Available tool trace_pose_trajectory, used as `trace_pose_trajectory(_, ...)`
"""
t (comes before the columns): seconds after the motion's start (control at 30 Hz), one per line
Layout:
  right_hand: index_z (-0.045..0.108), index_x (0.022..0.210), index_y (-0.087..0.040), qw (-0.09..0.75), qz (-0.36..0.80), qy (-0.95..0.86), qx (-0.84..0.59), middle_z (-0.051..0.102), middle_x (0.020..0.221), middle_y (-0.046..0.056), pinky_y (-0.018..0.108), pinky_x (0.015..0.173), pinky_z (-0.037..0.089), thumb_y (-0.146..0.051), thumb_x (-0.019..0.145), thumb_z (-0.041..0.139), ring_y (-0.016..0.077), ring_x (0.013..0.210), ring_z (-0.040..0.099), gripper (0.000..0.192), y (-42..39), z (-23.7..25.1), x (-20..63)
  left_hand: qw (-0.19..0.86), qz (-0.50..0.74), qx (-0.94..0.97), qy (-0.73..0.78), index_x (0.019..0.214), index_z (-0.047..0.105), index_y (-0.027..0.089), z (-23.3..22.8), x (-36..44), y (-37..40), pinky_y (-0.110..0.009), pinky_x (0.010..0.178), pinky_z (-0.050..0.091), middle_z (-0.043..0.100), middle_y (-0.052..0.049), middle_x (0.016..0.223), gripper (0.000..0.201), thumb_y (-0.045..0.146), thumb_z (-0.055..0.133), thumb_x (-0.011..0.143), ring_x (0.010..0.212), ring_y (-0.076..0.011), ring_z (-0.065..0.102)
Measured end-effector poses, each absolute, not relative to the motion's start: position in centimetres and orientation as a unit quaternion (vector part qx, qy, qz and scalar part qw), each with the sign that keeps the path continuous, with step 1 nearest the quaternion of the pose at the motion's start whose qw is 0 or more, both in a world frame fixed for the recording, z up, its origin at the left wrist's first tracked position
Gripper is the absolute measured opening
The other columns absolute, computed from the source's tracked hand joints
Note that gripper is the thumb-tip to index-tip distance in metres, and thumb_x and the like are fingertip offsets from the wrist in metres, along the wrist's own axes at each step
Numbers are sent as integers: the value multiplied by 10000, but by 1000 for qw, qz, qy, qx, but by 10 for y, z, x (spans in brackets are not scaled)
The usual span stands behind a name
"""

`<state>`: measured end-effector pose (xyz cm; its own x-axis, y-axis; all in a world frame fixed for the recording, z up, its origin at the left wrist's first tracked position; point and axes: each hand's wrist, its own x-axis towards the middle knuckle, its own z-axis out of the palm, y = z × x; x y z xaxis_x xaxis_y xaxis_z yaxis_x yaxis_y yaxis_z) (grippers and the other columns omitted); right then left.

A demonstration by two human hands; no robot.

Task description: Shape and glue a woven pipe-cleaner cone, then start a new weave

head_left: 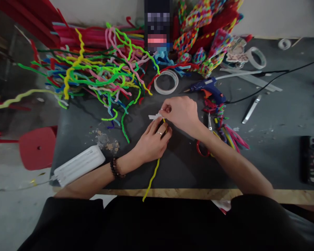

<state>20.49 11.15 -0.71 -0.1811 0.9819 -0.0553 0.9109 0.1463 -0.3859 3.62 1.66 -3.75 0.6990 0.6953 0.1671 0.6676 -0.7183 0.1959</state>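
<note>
Two hands meet at the frame's centre, where our left hand [151, 141] pinches the yellow pipe cleaner [152, 177] and our right hand [181, 113] pinches white tape [154, 116] at its tip, which may crease and stick to itself if the stem twists.

Head camera, looking forward and down

It looks steeply onto the grey table [277, 115] from its near edge, close above, with the far wall just beyond the table's back.
</note>
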Motion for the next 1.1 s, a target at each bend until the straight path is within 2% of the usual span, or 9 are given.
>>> trace_pose_trajectory(0.1, 794, 889, -284, 128, 187, -738, -635, 791, 866, 0, 323, 648, 404, -346, 825, 742, 210, 791, 694, 103, 113, -8, 208, 53, 89, 917, 385, 1473, 544, 105, -32, 38, 20, -639, 1167, 425, 555, -230, 1512, 491, 224, 535, 997, 1516, -449, 431)
trace_pose_trajectory(0.2, 781, 953, -269, 158, 231, -721, -634, 788, 901, -3, 322, 658, 424, -365, 786, 796, 196, 806, 694, 193, 118, -11, 213, 52, 69, 918, 388, 1491, 534, 117, -29, 41, 22, -613, 1064, 460, 550, -242, 1519, 491, 242, 503, 1017, 1510, -447, 444)
trace_pose_trajectory(0.33, 782, 833, -254, 146, 273, -724, -617, 768, 827, -4, 337, 689, 444, -342, 811, 806, 182, 774, 691, 94, 127, -16, 212, 24, 81, 923, 376, 1506, 529, 78, -37, 41, 17, -572, 1073, 461, 572, -272, 1499, 510, 242, 510, 1024, 1515, -451, 455)
trace_pose_trajectory(0.5, 797, 912, -269, 170, 210, -730, -628, 789, 907, 18, 349, 695, 419, -354, 890, 766, 216, 829, 691, 93, 125, -13, 204, -19, 98, 931, 351, 1489, 538, 24, -40, 40, 7, -493, 1094, 509, 571, -304, 1515, 472, 149, 471, 1039, 1488, -391, 520)
trace_pose_trajectory(0.63, 790, 888, -262, 132, 147, -749, -633, 771, 850, 38, 342, 650, 348, -466, 975, 659, 219, 789, 673, 258, 111, -3, 213, -10, 73, 926, 371, 1456, 579, 39, -30, 40, 7, -490, 1035, 572, 604, -274, 1494, 447, 124, 469, 1031, 1418, -396, 591)
trace_pose_trajectory(0.7, 786, 886, -248, 84, 139, -759, -630, 754, 798, 53, 341, 625, 305, -480, 1010, 593, 216, 738, 651, 326, 106, 2, 220, -5, 78, 927, 368, 1400, 618, 30, -27, 41, 7, -478, 1052, 581, 632, -267, 1461, 411, 115, 476, 1024, 1394, -377, 615)
trace_pose_trajectory(0.8, 787, 941, -249, 52, 154, -774, -612, 766, 821, 61, 342, 614, 277, -453, 1027, 554, 215, 735, 647, 321, 106, 4, 228, -4, 101, 927, 361, 1353, 638, 11, -30, 41, 9, -470, 1112, 567, 640, -263, 1451, 383, 104, 504, 1006, 1391, -360, 620)
trace_pose_trajectory(0.97, 778, 985, -245, 67, 214, -780, -584, 789, 891, 53, 326, 702, 379, -407, 1008, 592, 210, 811, 677, 248, 117, -1, 233, 35, 107, 944, 311, 1421, 587, 29, -37, 41, 15, -469, 1231, 488, 563, -252, 1547, 448, 82, 515, 982, 1507, -338, 508)
trace_pose_trajectory(1.1, 777, 965, -249, 88, 248, -793, -550, 776, 860, 22, 312, 733, 413, -373, 1007, 578, 188, 806, 682, 238, 123, -4, 237, 52, 115, 940, 317, 1467, 564, 29, -40, 40, 18, -475, 1249, 463, 558, -214, 1569, 487, 123, 517, 992, 1525, -335, 481)
